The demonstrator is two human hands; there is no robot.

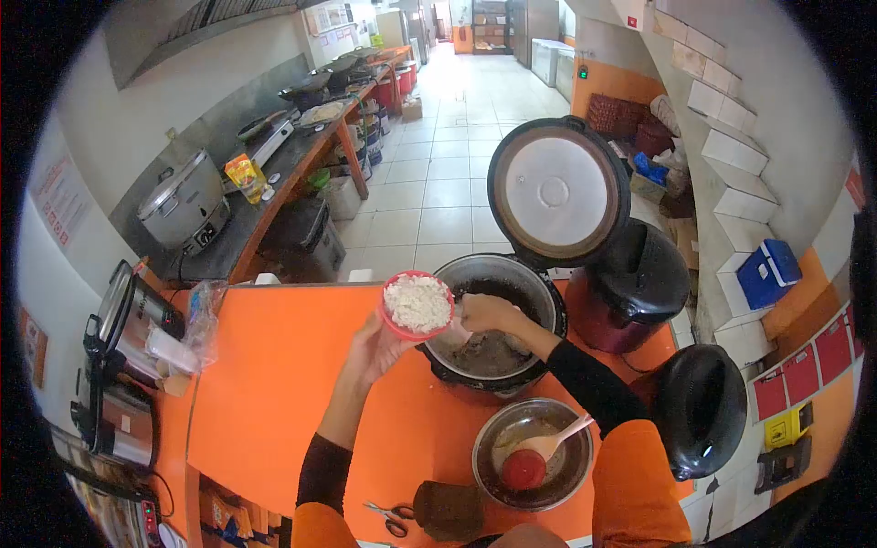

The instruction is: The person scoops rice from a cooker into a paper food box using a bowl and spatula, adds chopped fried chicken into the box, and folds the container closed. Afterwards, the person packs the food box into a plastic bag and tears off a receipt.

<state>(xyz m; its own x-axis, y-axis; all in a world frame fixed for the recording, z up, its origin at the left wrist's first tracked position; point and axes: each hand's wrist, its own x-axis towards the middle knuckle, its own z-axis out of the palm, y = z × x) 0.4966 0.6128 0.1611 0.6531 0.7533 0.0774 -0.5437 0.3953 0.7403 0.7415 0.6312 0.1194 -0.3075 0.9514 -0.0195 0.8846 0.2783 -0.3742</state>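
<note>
My left hand (373, 351) is closed around a red bowl (391, 326) heaped with white rice (418, 303), tilted toward me beside the cooker. Over the open rice cooker (448, 365), my right hand (489, 313) is closed on a pale rice paddle (454, 334), whose blade is partly hidden by the bowl and pot. Some rice clings inside the dark-stained inner pot. The cooker's hinged lid (559, 187) stands raised behind it. Nearer me sits a metal bowl (481, 457) with a pale-handled spoon (548, 445) and a red cup (523, 469) in it.
Two closed dark cookers (635, 288) (699, 411) stand on the right. Scissors (395, 519) and a brown cloth-like piece (448, 510) lie at the orange table's (283, 365) near edge. More cookers (128, 402) and a plastic bag (206, 320) are at left.
</note>
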